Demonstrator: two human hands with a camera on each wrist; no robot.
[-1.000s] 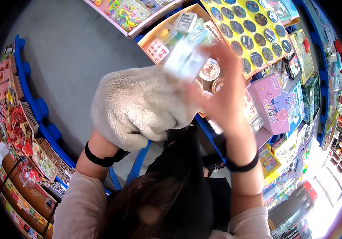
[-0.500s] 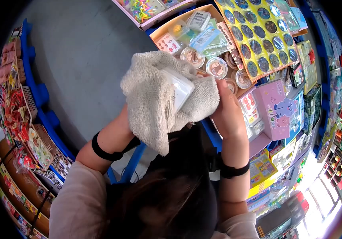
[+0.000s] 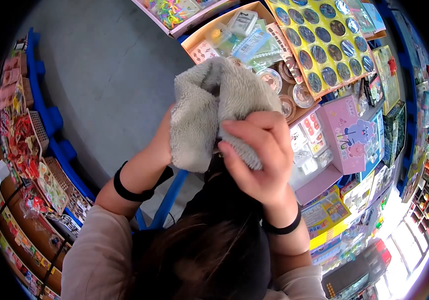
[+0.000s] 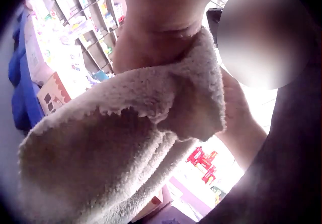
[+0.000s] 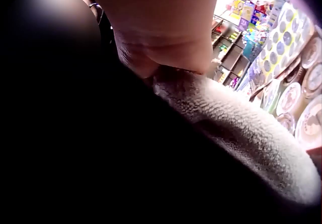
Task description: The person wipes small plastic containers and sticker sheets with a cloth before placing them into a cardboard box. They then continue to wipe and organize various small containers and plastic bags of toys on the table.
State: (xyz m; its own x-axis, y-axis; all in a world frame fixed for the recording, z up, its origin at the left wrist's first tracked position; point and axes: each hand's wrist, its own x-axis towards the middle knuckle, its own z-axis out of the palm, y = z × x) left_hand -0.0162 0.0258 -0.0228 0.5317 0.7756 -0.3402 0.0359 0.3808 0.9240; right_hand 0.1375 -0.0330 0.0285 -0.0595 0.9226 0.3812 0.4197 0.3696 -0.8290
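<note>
In the head view, the right hand [image 3: 264, 155] pinches a fold of a grey plush cloth [image 3: 194, 132] between its thumb and curled fingers. The cloth is bunched in front of the person, directly to the left of those fingers. The left hand [image 3: 166, 134] shows only as a strip at the cloth's outer edge; the cloth covers its fingers, so I cannot tell how they lie. Just beyond the right hand, an orange-brown carton [image 3: 198, 40] holds clear plastic boxes, packets and round clear-lidded cases [image 3: 269, 79], the cases nearest the cloth. Farther out on that side is a yellow card of dark discs [image 3: 324, 47]. Beside the right hand, to its right, stands a pink-purple box lid [image 3: 342, 135] printed with cartoon animals. Black bands circle both wrists. Well to the left of the left hand, red packets [image 3: 22, 135] lie on shelving.

In the left wrist view, the cloth hangs in thick folds directly below the wrist and fills much of the lower area. The left hand's fingers are hidden here too.

In the right wrist view, the cloth runs from under the wrist toward the right, with the round cases and the disc card past it; the right hand's fingertips are out of sight in deep shadow.
</note>
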